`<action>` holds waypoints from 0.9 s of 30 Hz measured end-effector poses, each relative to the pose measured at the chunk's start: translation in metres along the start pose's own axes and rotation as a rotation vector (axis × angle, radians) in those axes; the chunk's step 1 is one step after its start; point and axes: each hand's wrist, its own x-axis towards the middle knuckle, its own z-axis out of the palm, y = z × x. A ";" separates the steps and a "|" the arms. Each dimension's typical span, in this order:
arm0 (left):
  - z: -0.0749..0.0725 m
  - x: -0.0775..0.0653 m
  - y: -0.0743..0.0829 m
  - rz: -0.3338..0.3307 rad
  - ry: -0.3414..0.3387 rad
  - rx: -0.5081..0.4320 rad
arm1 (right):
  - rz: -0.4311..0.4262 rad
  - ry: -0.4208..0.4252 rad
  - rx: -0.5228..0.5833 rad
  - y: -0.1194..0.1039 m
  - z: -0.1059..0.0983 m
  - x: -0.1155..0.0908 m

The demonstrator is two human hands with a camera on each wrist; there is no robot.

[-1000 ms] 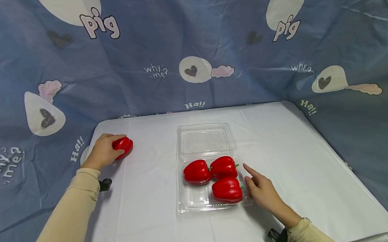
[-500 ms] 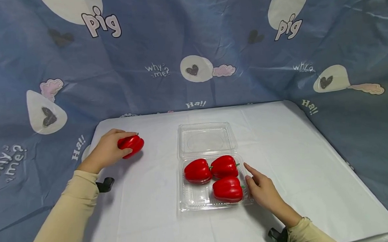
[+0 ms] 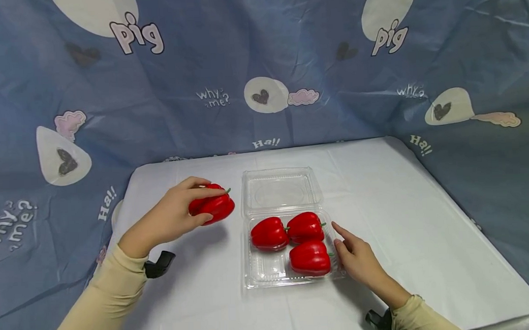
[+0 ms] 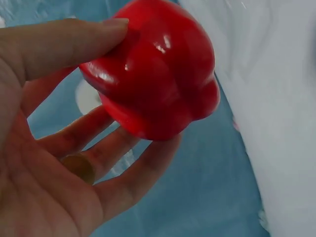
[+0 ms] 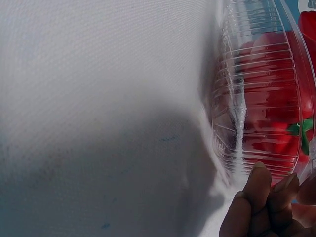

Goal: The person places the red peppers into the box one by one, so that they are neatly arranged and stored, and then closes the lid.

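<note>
White table (image 3: pixel 408 218), clear container (image 3: pixel 262 270) holding three red peppers (image 3: pixel 310 258), left hand (image 3: pixel 171 216) pinching another pepper (image 3: pixel 217 207), right hand (image 3: pixel 359 260) spread

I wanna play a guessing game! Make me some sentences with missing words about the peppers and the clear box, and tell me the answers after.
1. The pepper in the left hand is colored ____.
2. The clear box holds ____ peppers.
3. The box's lid is not shut; it is ____.
4. The tablecloth is colored ____.

Missing words: red; three; open; white.
</note>
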 end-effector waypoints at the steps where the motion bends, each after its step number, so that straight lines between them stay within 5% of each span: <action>1: 0.001 0.000 0.006 0.023 -0.007 -0.008 | 0.000 0.000 -0.001 0.000 0.000 0.000; 11: 0.015 0.003 0.056 0.186 -0.065 -0.012 | -0.001 -0.003 0.014 0.000 0.000 0.000; 19: 0.033 0.004 0.069 0.245 -0.116 0.009 | 0.001 0.011 0.001 0.001 0.002 0.001; 27: 0.075 0.002 0.077 0.301 -0.187 0.025 | -0.005 0.010 -0.003 0.002 0.002 0.001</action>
